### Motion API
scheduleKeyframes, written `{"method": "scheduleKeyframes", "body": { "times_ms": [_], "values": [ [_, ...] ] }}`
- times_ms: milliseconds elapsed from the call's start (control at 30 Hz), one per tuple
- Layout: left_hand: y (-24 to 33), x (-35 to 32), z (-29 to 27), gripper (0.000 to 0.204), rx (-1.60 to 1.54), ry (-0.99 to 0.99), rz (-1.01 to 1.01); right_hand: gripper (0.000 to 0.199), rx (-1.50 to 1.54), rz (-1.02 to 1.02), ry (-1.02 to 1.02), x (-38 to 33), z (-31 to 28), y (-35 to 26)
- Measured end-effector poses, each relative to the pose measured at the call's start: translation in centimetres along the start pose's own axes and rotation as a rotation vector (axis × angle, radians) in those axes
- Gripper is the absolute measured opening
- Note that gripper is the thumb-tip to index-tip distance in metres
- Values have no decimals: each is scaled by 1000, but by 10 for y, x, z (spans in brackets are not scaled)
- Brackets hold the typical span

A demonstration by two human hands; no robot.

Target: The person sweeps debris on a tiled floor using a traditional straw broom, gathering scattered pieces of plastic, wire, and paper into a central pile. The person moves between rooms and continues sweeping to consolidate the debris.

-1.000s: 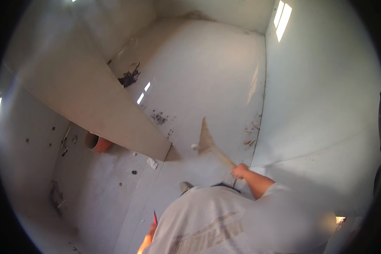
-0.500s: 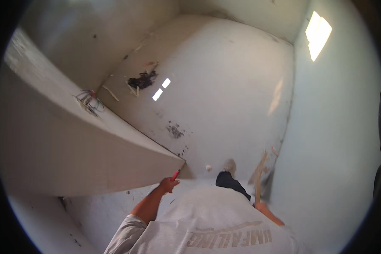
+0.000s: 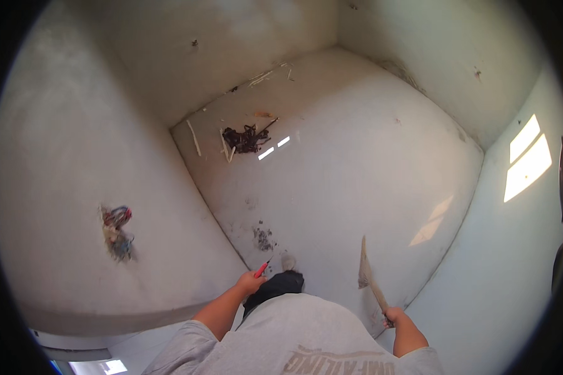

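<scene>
My left hand (image 3: 251, 282) is closed round the red handle of a screwdriver (image 3: 261, 270), its thin tip pointing up and ahead over the floor. Off to the right, my right hand (image 3: 391, 314) grips the lower end of a wooden-handled tool (image 3: 376, 292). The tool's long, pale head points forward, low and apart from the right wall; its exact kind is hard to make out. My shoe (image 3: 289, 262) is on the floor, just right of the screwdriver tip.
Coloured wires (image 3: 117, 231) stick out of a hole in the left wall (image 3: 62, 187). A heap of dark scraps (image 3: 247, 137) with pale strips lies on the pale floor (image 3: 338, 169) near the far left corner. Dark crumbs (image 3: 263, 236) lie beyond my shoe. The right wall (image 3: 481, 269) bounds the floor.
I have moved forward past the left wall's end, and the view has swung left, so its wire hole now shows face-on. Both hands still hold their tools.
</scene>
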State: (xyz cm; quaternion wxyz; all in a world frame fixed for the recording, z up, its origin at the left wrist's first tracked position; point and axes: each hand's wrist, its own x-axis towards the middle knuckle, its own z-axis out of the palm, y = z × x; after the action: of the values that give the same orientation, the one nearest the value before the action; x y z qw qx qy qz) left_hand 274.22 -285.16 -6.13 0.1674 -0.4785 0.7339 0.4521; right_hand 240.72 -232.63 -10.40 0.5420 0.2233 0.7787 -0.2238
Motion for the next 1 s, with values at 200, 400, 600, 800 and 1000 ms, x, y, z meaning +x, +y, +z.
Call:
{"method": "scheduleKeyframes", "body": {
  "times_ms": [200, 400, 600, 800, 1000],
  "values": [
    [-37, 133, -15, 45, 186, -73, -210, 24, 193, -75, 16, 46, 1, -183],
    [49, 247, -134, 50, 203, -236, -261, 19, 482, -54, 61, 38, 3, -284],
    [206, 369, -258, 50, 174, 116, -128, 17, 457, 26, 123, 104, -29, -381],
    [330, 470, -284, 46, -138, 191, -208, 15, 14, 5, 107, 150, -71, -565],
    [306, 529, -262, 39, -183, 123, -285, 14, -633, -70, -12, 168, -138, -791]
  ]
}}
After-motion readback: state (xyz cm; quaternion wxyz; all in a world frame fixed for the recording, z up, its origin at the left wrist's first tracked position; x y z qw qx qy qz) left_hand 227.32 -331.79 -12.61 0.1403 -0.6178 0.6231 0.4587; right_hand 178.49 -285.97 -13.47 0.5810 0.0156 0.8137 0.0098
